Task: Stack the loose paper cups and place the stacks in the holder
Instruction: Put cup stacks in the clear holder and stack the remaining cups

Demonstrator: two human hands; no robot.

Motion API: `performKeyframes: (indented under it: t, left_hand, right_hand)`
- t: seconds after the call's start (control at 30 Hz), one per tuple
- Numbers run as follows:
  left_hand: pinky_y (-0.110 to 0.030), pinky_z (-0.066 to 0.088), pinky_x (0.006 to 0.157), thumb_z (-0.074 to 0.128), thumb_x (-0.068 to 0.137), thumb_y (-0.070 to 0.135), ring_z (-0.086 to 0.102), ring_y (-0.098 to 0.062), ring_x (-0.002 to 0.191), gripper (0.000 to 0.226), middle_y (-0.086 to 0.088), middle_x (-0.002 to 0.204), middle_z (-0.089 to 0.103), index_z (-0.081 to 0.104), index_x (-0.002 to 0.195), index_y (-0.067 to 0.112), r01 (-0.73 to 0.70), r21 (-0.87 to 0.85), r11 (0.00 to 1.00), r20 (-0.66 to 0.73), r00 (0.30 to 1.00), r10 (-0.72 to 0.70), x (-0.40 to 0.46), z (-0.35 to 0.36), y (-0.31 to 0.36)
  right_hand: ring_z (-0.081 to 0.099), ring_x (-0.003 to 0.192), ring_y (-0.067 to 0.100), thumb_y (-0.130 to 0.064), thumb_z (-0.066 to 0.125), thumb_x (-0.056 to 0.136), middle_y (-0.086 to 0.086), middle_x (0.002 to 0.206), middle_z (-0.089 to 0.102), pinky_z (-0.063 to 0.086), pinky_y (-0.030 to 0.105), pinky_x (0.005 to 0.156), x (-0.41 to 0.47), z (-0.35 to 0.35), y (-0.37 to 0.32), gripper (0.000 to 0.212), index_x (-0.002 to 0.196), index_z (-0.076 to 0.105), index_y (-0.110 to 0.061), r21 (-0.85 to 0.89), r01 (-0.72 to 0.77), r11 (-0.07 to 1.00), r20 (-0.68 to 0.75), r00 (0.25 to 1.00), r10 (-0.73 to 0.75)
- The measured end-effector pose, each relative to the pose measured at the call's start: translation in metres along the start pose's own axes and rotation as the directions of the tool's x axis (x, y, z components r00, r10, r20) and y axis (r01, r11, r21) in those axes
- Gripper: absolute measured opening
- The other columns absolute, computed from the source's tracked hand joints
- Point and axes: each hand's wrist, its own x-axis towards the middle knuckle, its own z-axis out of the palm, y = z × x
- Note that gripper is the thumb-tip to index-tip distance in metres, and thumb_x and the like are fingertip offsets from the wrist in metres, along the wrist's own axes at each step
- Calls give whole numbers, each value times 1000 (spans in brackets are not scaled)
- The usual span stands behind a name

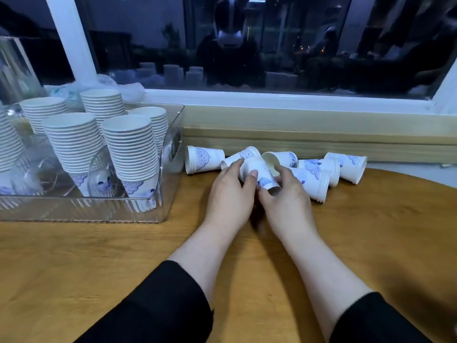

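Several white paper cups with blue prints lie on their sides on the wooden table by the wall, among them one at the left [202, 160] and short nested groups at the right [319, 180]. My left hand [231, 194] and my right hand [288, 196] together hold one tilted cup [263, 178], its base toward me. Left fingers curl over its side; right fingers wrap it from the other side. The clear plastic holder [170, 194] at the left holds several tall cup stacks [133, 149].
A wooden ledge [309, 137] and a dark window run behind the cups. Crumpled plastic wrap [116, 85] lies behind the holder. A glass item [101, 179] sits inside the holder between stacks. The round table edge curves at the right.
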Motion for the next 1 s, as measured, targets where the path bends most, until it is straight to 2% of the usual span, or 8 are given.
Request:
performKeyframes:
  t: [0.17, 0.3, 0.4, 0.53, 0.63, 0.73, 0.83, 1.0]
  left_hand:
    - [-32, 44, 105, 59, 95, 43, 59, -14, 118, 49, 3, 137, 58, 51, 139, 26, 157, -270, 950, -36, 984, -172, -3, -4, 2]
    - [-37, 57, 91, 67, 91, 40, 71, -15, 99, 47, -1, 118, 70, 56, 131, 20, 276, -577, 768, 55, 952, -301, -15, -7, 10]
    - [-34, 58, 86, 77, 85, 26, 70, -17, 103, 53, -1, 118, 69, 51, 132, 21, 264, -702, 662, 37, 941, -335, -23, -14, 14]
    - [-19, 42, 93, 83, 78, 24, 56, -1, 115, 91, 24, 123, 52, 27, 149, 37, 95, -437, 895, -66, 988, -137, -40, -30, 16]
    - [-27, 48, 97, 86, 71, 30, 61, -3, 110, 105, 20, 124, 59, 18, 147, 52, -9, -313, 950, -13, 1000, 6, -63, -45, 16]
    - [-28, 47, 101, 88, 70, 28, 61, -3, 109, 109, 16, 127, 61, 13, 142, 62, -43, -207, 977, 61, 997, 56, -80, -55, 10]
    - [-3, 32, 97, 88, 70, 29, 51, 3, 124, 108, 19, 133, 55, 19, 150, 47, -67, -103, 992, 67, 995, 74, -87, -63, 5]
    - [2, 29, 92, 87, 71, 29, 49, 3, 118, 81, 26, 122, 55, 43, 139, 38, -135, 24, 991, 48, 990, 133, -79, -65, 1]
  right_hand:
    - [55, 120, 20, -33, 69, 82, 1, 129, 59, 45, 37, 101, -9, -6, -7, 66, 143, 44, -22, 126, -66, 990, 0, 998, 67]
    - [51, 117, 7, -26, 70, 81, -10, 127, 56, 41, 22, 97, -35, -15, -18, 58, 135, 52, -26, 192, 48, 980, 66, 996, -62]
    - [54, 110, 5, -33, 71, 83, -15, 125, 55, 43, 20, 94, -46, -26, -16, 51, 132, 56, -27, 238, 141, 961, 24, 988, -151]
    - [59, 108, 18, -32, 65, 91, -8, 128, 50, 41, 22, 87, -29, -50, 19, 45, 133, 52, -22, 339, -56, 939, -327, 929, 174]
    - [63, 111, 27, -48, 64, 82, -4, 130, 58, 51, 41, 95, -6, -50, 44, 63, 137, 48, -22, 383, -252, 889, -220, 910, 352]
    - [70, 89, 31, -35, 66, 87, -1, 114, 66, 59, 52, 79, 11, -45, 50, 52, 134, 54, -17, 418, -325, 848, -144, 898, 415]
    - [70, 86, 32, -31, 64, 88, -5, 92, 66, 58, 53, 80, 16, -45, 49, 34, 120, 62, -21, 357, -317, 879, -179, 900, 397]
    - [65, 85, 9, -25, 55, 98, -14, 91, 65, 52, 37, 83, -8, -52, 23, 20, 117, 62, -22, 497, -3, 868, -361, 909, 210]
